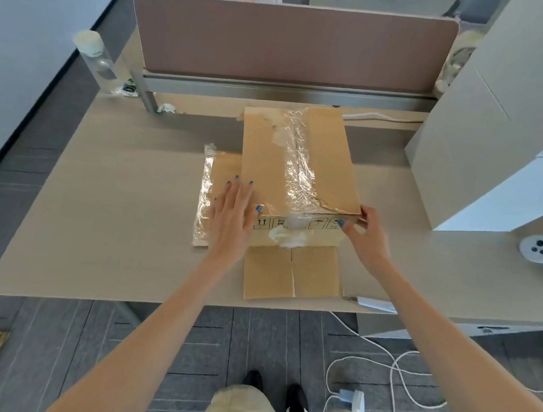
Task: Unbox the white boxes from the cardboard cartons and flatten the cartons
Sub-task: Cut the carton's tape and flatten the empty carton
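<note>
Cardboard carton [319, 164] lies on desk [109, 203] beside tall white boxes [492, 147].

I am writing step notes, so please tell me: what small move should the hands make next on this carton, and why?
Probably push the raised top of the carton down onto the desk. Its near flaps lie open, the left hand lies flat on the left panel, and the right hand pinches the near right corner.

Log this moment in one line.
left hand: flat on brown cardboard carton | right hand: grips carton's near corner | carton: taped, on beige desk
</note>
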`<state>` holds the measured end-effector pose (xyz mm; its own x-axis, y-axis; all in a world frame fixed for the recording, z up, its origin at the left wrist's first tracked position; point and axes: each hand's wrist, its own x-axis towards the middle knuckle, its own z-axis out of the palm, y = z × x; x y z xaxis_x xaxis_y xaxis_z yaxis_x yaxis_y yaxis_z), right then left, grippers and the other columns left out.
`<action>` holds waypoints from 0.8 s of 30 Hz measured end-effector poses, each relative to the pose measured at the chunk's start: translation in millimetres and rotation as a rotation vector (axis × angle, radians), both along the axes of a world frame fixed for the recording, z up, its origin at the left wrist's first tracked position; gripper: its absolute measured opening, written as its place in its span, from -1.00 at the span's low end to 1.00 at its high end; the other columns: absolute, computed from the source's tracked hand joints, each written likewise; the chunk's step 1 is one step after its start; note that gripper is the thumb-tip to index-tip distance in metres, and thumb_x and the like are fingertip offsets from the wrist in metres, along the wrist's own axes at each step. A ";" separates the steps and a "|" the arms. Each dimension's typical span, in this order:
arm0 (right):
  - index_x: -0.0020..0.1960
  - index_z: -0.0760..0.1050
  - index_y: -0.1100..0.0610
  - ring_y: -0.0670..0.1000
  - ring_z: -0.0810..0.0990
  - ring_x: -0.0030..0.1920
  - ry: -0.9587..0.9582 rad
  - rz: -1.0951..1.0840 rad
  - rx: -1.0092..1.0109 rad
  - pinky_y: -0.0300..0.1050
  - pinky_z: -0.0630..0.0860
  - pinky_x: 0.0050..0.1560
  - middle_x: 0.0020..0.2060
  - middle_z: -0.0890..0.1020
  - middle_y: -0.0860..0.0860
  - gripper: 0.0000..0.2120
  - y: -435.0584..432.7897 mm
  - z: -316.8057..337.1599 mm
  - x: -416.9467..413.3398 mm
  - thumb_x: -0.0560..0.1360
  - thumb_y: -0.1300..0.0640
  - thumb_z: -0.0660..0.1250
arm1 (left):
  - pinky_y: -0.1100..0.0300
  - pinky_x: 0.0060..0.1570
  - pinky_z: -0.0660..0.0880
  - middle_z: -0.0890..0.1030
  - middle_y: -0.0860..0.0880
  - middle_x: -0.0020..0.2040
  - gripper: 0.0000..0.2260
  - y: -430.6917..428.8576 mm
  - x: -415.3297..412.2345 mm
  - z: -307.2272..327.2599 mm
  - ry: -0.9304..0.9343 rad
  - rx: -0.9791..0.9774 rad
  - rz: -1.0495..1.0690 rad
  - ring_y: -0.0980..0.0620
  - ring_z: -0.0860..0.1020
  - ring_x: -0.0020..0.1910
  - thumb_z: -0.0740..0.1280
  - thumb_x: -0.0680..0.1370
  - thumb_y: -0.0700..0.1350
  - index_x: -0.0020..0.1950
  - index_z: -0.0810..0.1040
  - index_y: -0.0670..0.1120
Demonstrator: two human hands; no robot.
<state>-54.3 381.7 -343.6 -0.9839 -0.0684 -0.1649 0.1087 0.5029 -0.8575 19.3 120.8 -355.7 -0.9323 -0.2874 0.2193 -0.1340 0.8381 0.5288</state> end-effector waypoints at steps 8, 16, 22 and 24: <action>0.24 0.44 0.14 0.00 0.54 0.06 -0.071 0.232 0.335 0.02 0.51 0.10 0.12 0.53 -0.01 -0.64 48.9 -34.4 26.0 0.48 0.17 0.42 | -0.08 0.55 0.04 0.32 -0.05 0.54 -0.54 53.8 23.1 -11.7 0.125 -0.212 -0.218 -0.08 0.25 0.53 0.22 0.60 -0.20 0.52 0.36 -0.03; 0.16 0.46 0.15 0.12 0.48 0.13 -0.020 0.518 0.903 -0.10 0.35 -0.01 0.12 0.48 0.06 -0.76 80.1 -65.5 61.7 0.50 0.27 0.32 | -0.10 0.56 -0.02 0.25 -0.01 0.57 -0.47 68.4 25.7 -16.5 0.067 -0.264 -0.147 -0.05 0.13 0.58 0.27 0.57 -0.22 0.55 0.30 -0.01; 0.07 0.46 0.21 0.11 0.48 0.03 0.151 0.540 0.898 -0.15 0.24 -0.14 0.03 0.49 0.09 -0.78 85.9 -81.9 68.1 0.47 0.40 0.24 | -0.10 0.56 -0.05 0.22 0.00 0.58 -0.44 68.8 27.2 -19.3 0.049 -0.296 -0.149 -0.04 0.10 0.58 0.29 0.56 -0.23 0.55 0.28 0.00; 0.10 0.45 0.22 0.11 0.47 0.03 0.159 0.548 0.900 -0.14 0.26 -0.13 0.04 0.49 0.09 -0.76 87.3 -81.1 67.8 0.47 0.41 0.24 | -0.09 0.56 -0.06 0.22 0.00 0.58 -0.44 68.9 27.2 -19.6 0.045 -0.302 -0.146 -0.04 0.10 0.58 0.29 0.56 -0.23 0.55 0.28 -0.01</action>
